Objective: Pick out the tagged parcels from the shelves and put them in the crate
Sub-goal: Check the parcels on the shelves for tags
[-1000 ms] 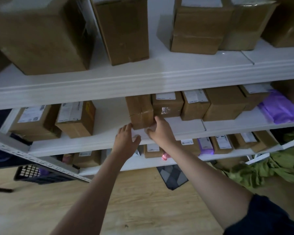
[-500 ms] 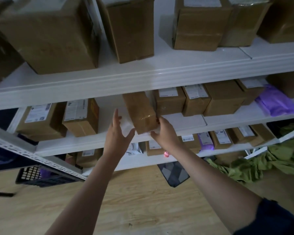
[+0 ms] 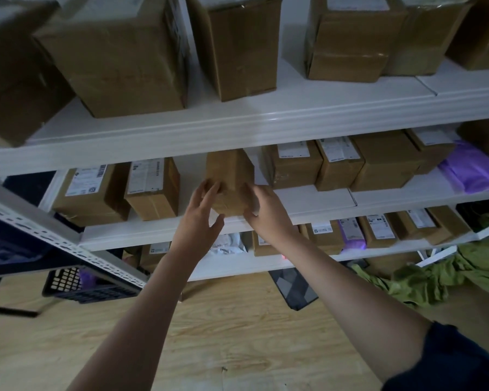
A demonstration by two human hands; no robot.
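Wooden floor [image 3: 237, 334] fills the near part of my view, and both forearms reach up from it toward the middle shelf [image 3: 308, 201]. Half a second ago my left hand [image 3: 201, 218] stood off to the side with fingers spread and clear of the box; now it has closed in, fingertips laid against the left face of the plain brown parcel [image 3: 229, 179], thumb spread low. I judge that grip loose, fingers only slightly bent and touching rather than wrapped. My right hand [image 3: 268, 213] has gone from steadying the bottom corner to cupping the right front corner, fingers curled around it, so this grip has real hold of the parcel.

That parcel has turned and slid forward since a second ago: then it sat back among its row, now its front end hangs over the shelf lip between my two hands. To me this means the pick is nearly made and a lift can follow once the left side firms up. No label shows on the faces I see, so I cannot tell whether it is tagged.

Down at lower left the dark crate [image 3: 76, 286] sits on the floor, well apart from the hands and partly hidden by a perforated rail [image 3: 68, 244].

Further back, labelled boxes [image 3: 291, 162] line the same shelf, with a purple bag [image 3: 469, 173] at far right.
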